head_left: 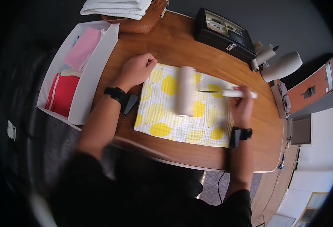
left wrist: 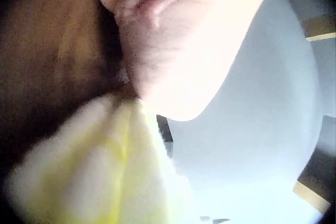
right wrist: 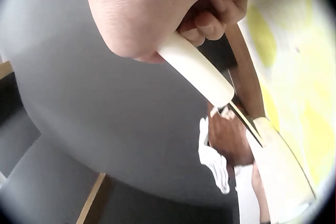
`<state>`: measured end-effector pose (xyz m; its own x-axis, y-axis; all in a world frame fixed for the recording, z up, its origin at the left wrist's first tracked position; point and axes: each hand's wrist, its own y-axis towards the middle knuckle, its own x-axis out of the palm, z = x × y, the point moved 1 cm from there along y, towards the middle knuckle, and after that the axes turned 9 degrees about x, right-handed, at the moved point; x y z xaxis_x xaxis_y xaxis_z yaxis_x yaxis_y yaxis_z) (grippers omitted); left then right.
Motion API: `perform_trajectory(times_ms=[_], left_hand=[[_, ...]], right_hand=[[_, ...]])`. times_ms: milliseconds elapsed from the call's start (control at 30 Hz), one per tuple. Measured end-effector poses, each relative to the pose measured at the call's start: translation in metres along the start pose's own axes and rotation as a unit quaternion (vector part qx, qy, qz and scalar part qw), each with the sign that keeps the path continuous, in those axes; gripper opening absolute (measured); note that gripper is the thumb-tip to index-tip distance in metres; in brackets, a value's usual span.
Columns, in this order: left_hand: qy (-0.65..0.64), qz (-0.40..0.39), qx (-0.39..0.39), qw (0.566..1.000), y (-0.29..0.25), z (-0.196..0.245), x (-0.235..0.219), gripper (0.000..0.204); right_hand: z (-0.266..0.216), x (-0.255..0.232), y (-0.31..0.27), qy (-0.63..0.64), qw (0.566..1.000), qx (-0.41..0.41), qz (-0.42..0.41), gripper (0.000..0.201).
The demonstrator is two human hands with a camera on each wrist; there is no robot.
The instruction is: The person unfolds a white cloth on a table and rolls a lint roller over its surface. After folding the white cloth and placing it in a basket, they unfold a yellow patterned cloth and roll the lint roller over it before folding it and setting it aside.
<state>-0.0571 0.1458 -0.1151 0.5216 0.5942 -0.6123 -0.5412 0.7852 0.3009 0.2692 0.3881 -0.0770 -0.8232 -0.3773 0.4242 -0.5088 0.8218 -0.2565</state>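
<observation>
A white cloth with yellow spots (head_left: 160, 113) lies flat on the wooden table. My right hand (head_left: 242, 108) grips the white handle (head_left: 232, 93) of a roller, also seen in the right wrist view, where the fingers curl round the handle (right wrist: 197, 69). The roller's pale cylinder (head_left: 186, 90) is over the middle of the cloth, blurred; contact cannot be told. At the cloth's upper left corner, my left hand (head_left: 139, 70) pinches its edge; in the left wrist view the cloth (left wrist: 121, 166) gathers in folds at the fingers of the hand (left wrist: 163, 40).
A white box (head_left: 94, 81) with pink and red folded cloths stands at the left. Behind are white towels (head_left: 115, 8), a brown basket (head_left: 142, 24) and a black case (head_left: 225, 38). White rolls (head_left: 266, 55) and an orange-brown board (head_left: 314, 85) are at the right.
</observation>
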Motion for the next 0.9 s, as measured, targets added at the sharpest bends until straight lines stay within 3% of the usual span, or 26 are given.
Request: perform_trajectory(times_ms=[67,133,200,333,367,467,500,600,700,800,900], left_hand=[[0.021,0.021,0.013,0.999,0.001,0.001,0.001,0.026],[0.031,0.034,0.020,0.999,0.001,0.003,0.002,0.026],[0.031,0.034,0.023,0.999,0.001,0.004,0.002,0.025],[0.032,0.029,0.020,0.999,0.003,0.004,0.002,0.025],[0.032,0.027,0.018,0.999,0.002,0.004,0.002,0.025],[0.024,0.030,0.023,0.999,0.003,-0.003,0.004,0.026],[0.019,0.029,0.026,0.999,0.004,-0.006,0.006,0.026],[0.005,0.042,0.040,0.998,0.004,-0.010,0.010,0.027],[-0.002,0.022,0.013,1.000,0.003,-0.005,0.006,0.027],[-0.003,0.016,0.005,1.000,0.002,0.000,0.004,0.028],[-0.003,0.021,0.011,1.000,0.002,-0.001,0.005,0.028]], right_hand=[[-0.029,-0.059,0.015,-0.025,0.997,-0.066,0.036,0.026],[-0.057,-0.078,0.009,0.015,0.979,-0.128,0.159,0.022],[-0.074,-0.111,0.011,0.034,0.985,-0.152,0.081,0.018],[-0.055,-0.059,0.003,0.011,0.980,-0.137,0.142,0.019],[-0.043,-0.046,-0.003,-0.026,0.993,-0.099,0.060,0.022],[0.002,0.003,-0.021,-0.020,0.997,0.074,-0.033,0.023],[0.016,0.012,-0.027,-0.005,0.985,0.125,-0.121,0.027],[0.022,0.048,-0.051,-0.066,0.981,0.135,-0.124,0.028],[0.015,0.016,-0.030,0.015,0.992,0.102,-0.074,0.027],[-0.007,-0.030,-0.002,0.075,0.996,-0.035,0.041,0.027],[-0.034,-0.077,0.014,0.088,0.985,-0.061,0.136,0.030]])
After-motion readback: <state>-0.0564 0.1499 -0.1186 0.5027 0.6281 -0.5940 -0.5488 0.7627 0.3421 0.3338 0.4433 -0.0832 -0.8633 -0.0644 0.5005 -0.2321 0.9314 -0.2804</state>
